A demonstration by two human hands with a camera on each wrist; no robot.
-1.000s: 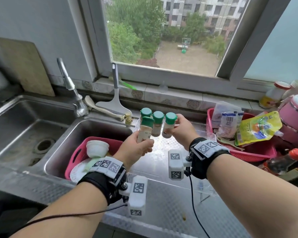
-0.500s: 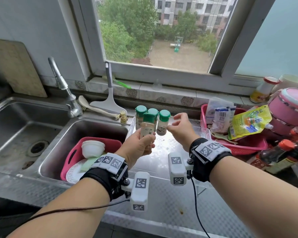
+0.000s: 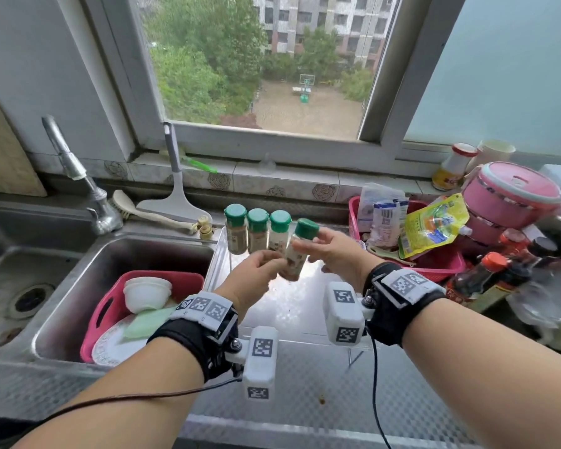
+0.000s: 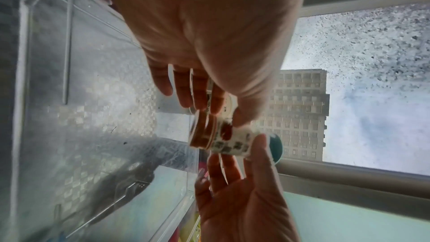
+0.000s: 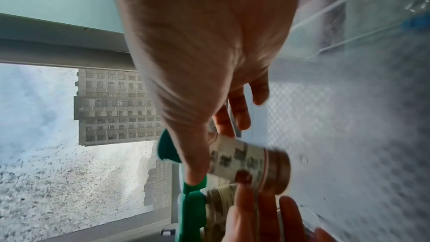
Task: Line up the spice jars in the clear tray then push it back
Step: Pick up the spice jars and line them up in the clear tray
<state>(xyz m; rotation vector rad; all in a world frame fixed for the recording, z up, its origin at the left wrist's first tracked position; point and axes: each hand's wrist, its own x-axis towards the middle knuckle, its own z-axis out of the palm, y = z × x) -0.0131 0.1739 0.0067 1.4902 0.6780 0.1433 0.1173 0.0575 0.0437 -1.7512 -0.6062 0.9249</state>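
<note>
Both hands hold a spice jar over the clear tray [image 3: 219, 254]

Three green-capped jars [image 3: 257, 231] stand in a row at the tray's far end; right of them, left hand [image 3: 256, 273] and right hand [image 3: 337, 251] pinch a tilted fourth jar [image 3: 297, 251], green cap, printed label, brown contents.

Both forearms are bare, with no sleeves. Behind the left hand [image 3: 256, 273] sits a black wrist strap [image 3: 188, 345] topped by a white band printed with black square markers. A white camera block [image 3: 260, 361] with similar markers is bolted to it, trailing a dark cable. Behind the right hand [image 3: 337, 254] sits a matching black strap [image 3: 399, 306], white block [image 3: 344, 314] and black cable.
</note>
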